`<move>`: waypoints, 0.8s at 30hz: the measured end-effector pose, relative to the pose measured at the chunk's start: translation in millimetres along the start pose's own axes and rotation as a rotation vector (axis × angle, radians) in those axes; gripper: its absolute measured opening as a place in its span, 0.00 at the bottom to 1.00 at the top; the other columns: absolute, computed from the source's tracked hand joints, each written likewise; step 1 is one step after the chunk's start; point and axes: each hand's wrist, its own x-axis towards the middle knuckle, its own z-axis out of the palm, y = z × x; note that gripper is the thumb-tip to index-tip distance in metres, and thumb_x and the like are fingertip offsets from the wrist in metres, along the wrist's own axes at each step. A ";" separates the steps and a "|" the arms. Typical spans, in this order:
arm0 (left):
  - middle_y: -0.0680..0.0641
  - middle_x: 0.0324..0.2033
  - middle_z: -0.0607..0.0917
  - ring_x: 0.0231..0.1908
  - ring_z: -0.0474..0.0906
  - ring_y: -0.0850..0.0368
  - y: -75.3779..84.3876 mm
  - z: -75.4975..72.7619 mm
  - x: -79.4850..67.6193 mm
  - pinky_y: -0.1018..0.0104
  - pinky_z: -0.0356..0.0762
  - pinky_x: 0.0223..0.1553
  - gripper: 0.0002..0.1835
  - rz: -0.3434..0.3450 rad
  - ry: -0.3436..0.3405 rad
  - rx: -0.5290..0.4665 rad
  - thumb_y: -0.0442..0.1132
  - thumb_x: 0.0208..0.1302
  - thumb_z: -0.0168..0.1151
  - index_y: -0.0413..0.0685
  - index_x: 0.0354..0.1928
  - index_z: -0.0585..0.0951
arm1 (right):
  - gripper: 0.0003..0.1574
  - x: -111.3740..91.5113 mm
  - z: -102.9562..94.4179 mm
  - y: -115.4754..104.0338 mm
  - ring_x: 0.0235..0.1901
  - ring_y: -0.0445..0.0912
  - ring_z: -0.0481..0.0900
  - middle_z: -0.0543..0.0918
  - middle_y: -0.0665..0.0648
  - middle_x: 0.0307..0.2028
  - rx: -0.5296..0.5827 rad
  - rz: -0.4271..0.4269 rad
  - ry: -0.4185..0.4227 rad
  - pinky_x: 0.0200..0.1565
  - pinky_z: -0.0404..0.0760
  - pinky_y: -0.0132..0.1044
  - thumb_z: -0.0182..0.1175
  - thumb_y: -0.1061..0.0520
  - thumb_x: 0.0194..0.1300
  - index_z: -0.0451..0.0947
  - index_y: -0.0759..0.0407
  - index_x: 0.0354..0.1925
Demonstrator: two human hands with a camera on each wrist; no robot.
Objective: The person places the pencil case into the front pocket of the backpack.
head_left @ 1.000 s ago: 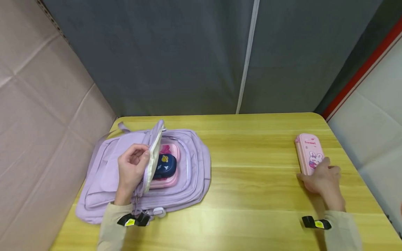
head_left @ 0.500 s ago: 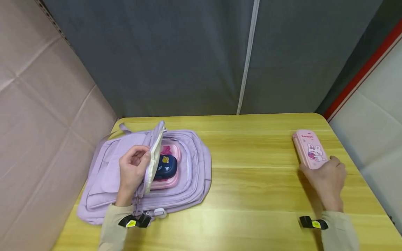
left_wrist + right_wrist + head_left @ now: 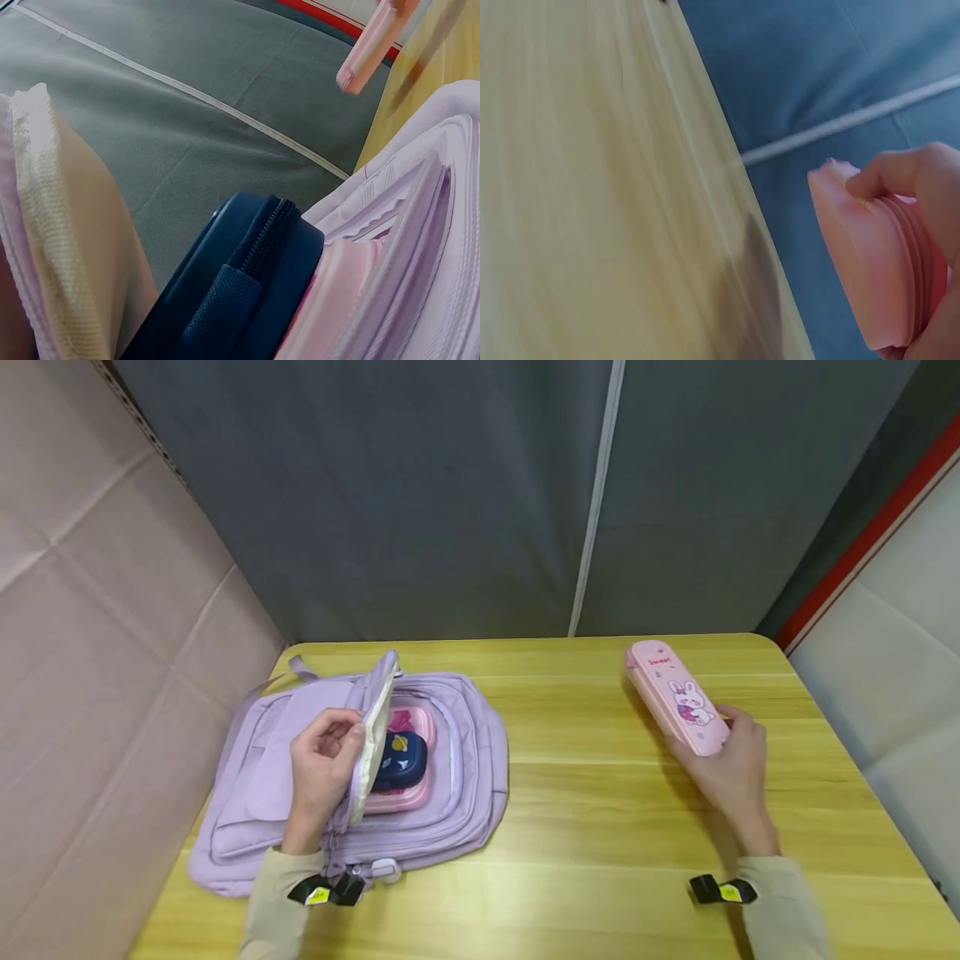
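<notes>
In the head view my left hand (image 3: 322, 768) pinches the edge of a lilac backpack's front pocket flap (image 3: 375, 735) and holds it raised. The backpack (image 3: 465, 777) lies flat at the table's left. Inside its pocket sits a small dark blue zipped case (image 3: 402, 760) with a planet print, on top of a pink box (image 3: 416, 793). On the right, my right hand (image 3: 723, 777) grips the near end of a pink pencil case (image 3: 675, 693) with a rabbit print. The right wrist view shows this pencil case (image 3: 870, 255) off the table, thumb and fingers around it.
The wooden table (image 3: 570, 827) spans between the backpack and the right hand. A grey curtain (image 3: 450, 510) hangs behind its far edge. Pale walls stand at the left (image 3: 112, 652) and at the right (image 3: 900, 693). A white tag (image 3: 386, 869) hangs off the backpack's near side.
My right hand has taken hold of the pink pencil case, lifted it and moved it left. The left hand stays on the flap.
</notes>
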 end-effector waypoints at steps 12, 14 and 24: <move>0.52 0.35 0.87 0.37 0.84 0.64 -1.1 1.2 -2.7 0.77 0.84 0.44 0.06 -0.005 -0.003 -0.018 0.14 0.58 0.52 0.10 0.36 0.71 | 0.51 -4.9 31.6 -42.6 0.56 0.59 0.67 0.70 0.69 0.61 0.126 -0.132 -0.133 0.55 0.66 0.54 0.74 0.53 0.54 0.62 0.67 0.70; 0.52 0.35 0.87 0.37 0.84 0.64 -0.7 1.4 -2.9 0.77 0.84 0.44 0.06 -0.010 -0.001 -0.013 0.14 0.58 0.52 0.10 0.36 0.71 | 0.50 -4.6 37.0 -46.5 0.55 0.59 0.69 0.72 0.68 0.60 0.137 -0.145 -0.138 0.55 0.67 0.51 0.75 0.53 0.54 0.64 0.66 0.69; 0.53 0.35 0.86 0.37 0.83 0.65 0.0 1.3 -1.8 0.77 0.84 0.45 0.06 -0.018 -0.006 0.013 0.14 0.58 0.52 0.11 0.36 0.73 | 0.50 -10.1 58.3 -65.3 0.55 0.50 0.75 0.79 0.61 0.60 0.275 -0.176 -0.192 0.53 0.67 0.28 0.81 0.53 0.48 0.70 0.61 0.66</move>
